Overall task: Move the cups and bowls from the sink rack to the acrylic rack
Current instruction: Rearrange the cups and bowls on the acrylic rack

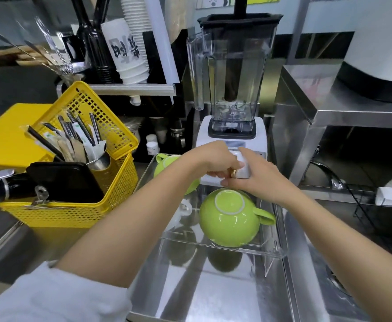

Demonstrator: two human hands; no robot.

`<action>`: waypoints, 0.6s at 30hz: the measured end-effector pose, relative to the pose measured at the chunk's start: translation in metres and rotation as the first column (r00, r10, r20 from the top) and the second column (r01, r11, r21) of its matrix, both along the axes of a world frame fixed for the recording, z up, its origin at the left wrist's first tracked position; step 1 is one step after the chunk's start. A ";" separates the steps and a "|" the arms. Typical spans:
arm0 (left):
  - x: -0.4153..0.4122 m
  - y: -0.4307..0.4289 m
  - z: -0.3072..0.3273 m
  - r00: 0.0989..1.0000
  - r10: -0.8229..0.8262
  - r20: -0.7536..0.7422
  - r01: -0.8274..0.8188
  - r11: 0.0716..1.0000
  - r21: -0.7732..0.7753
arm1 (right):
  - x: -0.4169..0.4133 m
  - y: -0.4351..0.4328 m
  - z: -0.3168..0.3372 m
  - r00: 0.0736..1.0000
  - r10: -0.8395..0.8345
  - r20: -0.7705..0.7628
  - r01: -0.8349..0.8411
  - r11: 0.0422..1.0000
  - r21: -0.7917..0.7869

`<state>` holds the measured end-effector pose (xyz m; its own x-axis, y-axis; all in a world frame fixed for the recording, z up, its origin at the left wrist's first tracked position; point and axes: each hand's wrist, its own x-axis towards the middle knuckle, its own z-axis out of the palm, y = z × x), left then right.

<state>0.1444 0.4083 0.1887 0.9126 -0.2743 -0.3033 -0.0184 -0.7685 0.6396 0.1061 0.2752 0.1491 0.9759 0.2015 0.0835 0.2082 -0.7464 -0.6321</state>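
A clear acrylic rack [274, 248] stands on the steel counter in front of me. A green cup [231, 219] lies upside down on it, its handle pointing right. A second green cup [167, 165] sits at the rack's back left, partly hidden by my left arm. A clear glass cup [182, 213] rests at the left of the rack. Both hands meet above the back of the rack around a small white cup [242, 166]: my left hand [216, 162] grips it from the left, my right hand [257, 176] from the right.
A blender [233, 82] stands right behind the rack. A yellow basket [85, 182] with straws, cutlery and a black tray sits at the left. A steel shelf unit [330, 108] rises at the right, with a black wire rack [376, 205] below it. Paper cup stacks hang at the back.
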 end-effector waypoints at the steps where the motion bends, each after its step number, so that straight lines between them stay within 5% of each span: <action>1: 0.000 0.000 0.001 1.000 -0.004 0.022 0.004 1.000 -0.003 | 0.001 0.002 0.001 1.000 0.009 0.003 -0.009 1.000 0.029; 7: -0.004 0.015 0.016 0.991 -0.100 -0.086 0.086 0.984 -0.158 | 0.010 -0.001 -0.001 0.999 -0.012 -0.034 0.020 0.968 0.251; 11: 0.000 0.030 0.013 1.000 -0.020 -0.014 0.015 0.963 -0.269 | 0.020 -0.006 -0.013 0.997 -0.051 -0.061 0.068 0.941 0.332; 16: 0.009 0.037 0.001 0.955 -0.079 0.287 0.095 0.995 -0.041 | 0.026 -0.006 -0.015 0.997 0.044 -0.069 -0.023 0.959 0.284; 18: 0.011 0.040 -0.001 0.951 -0.190 0.246 0.193 0.981 0.014 | 0.028 -0.008 -0.014 0.993 0.088 -0.074 -0.062 0.951 0.303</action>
<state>0.1556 0.4479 0.1875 0.8884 -0.4531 -0.0738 -0.3214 -0.7286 0.6048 0.1340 0.2674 0.1350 0.9651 0.2531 0.0680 0.1915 -0.5041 -0.8421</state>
